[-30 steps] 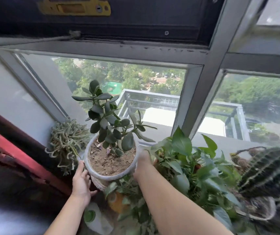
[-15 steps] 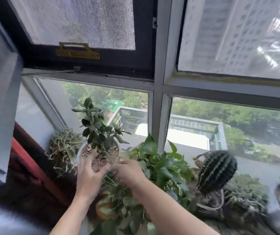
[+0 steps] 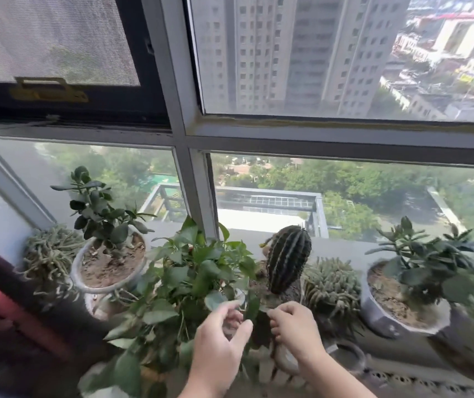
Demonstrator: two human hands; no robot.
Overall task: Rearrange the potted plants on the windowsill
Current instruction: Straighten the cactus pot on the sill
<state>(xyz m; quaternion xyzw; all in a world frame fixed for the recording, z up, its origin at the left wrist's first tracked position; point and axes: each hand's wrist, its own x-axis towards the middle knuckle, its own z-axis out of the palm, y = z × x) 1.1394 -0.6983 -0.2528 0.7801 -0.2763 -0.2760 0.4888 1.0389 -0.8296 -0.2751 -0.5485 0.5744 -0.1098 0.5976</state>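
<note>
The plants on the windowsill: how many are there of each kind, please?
Jade plants with round fleshy leaves in pale pots: 2
Tangled grey-green succulents: 2
Dark ribbed upright cactus: 1
Broad-leaved green plant: 1
Total: 6

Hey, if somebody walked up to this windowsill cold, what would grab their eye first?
Probably the dark ribbed cactus standing upright mid-sill, just behind the two bare hands: the left hand and right hand hover empty in front of it. Next, the bushy leafy plant left of the cactus, and the jade plant in a white pot further left by the glass.
</note>
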